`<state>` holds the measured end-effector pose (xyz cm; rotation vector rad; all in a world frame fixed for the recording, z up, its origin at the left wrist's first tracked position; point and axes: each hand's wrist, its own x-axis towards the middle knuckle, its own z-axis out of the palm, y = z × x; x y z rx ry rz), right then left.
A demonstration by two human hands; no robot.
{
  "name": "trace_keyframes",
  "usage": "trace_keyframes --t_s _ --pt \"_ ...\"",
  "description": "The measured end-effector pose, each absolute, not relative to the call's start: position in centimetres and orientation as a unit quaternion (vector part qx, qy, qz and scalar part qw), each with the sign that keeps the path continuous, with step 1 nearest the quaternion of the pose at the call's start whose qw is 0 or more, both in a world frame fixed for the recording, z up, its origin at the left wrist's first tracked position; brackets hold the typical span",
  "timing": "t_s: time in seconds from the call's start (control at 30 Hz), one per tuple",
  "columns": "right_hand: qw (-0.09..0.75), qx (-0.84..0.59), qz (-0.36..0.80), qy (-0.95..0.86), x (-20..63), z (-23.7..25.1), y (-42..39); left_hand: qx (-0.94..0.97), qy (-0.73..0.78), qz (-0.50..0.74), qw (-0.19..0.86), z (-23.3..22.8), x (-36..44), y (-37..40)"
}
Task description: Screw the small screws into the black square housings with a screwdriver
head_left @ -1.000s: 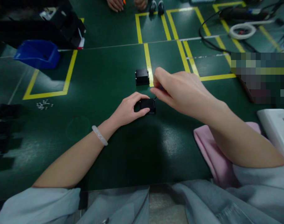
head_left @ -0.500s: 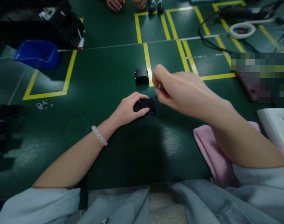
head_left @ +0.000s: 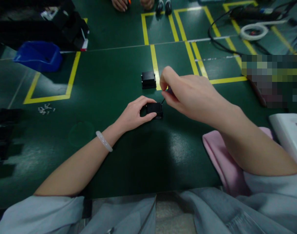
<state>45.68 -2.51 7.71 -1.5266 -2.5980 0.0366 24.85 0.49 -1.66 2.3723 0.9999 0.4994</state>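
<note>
My left hand [head_left: 136,113] grips a small black box [head_left: 154,109] flat on the green table, thumb on the near side and fingers on the far side. In my right hand [head_left: 187,92] is a screwdriver [head_left: 163,100], its handle mostly hidden by the curled fingers. The thin dark shaft slants down to the box's right edge, where its tip meets a corner. Just beyond stands a second black box [head_left: 148,80], with small shiny bits at its sides. Neither hand touches that one.
Loose small screws [head_left: 46,109] lie at the left, below a blue bin [head_left: 38,57]. Black parts [head_left: 4,133] sit at the left edge. A pink cloth [head_left: 218,146] and a white case [head_left: 288,133] are by my right arm. Across the table are another person's hands [head_left: 120,4] and cables [head_left: 254,32].
Almost nothing differs. My right hand has turned very slightly around the screwdriver, while my left hand and the box stay in place.
</note>
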Motion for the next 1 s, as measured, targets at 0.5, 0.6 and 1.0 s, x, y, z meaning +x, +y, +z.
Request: trace_keyframes --t_s 0.5,0.6,1.0 --pt "0.075 -0.515 -0.035 -0.853 45.65 7.46 -2.63 0.875 0.367 0.187 0.255 -1.74 24.82 0.51" --pt "0.05 -0.523 -0.062 -0.848 45.57 7.54 -2.51 0.875 0.364 0.191 0.254 -1.8 24.81 0.52" --pt "0.049 -0.519 -0.036 -0.853 45.5 7.7 -2.59 0.876 0.366 0.192 0.25 -1.81 24.83 0.51"
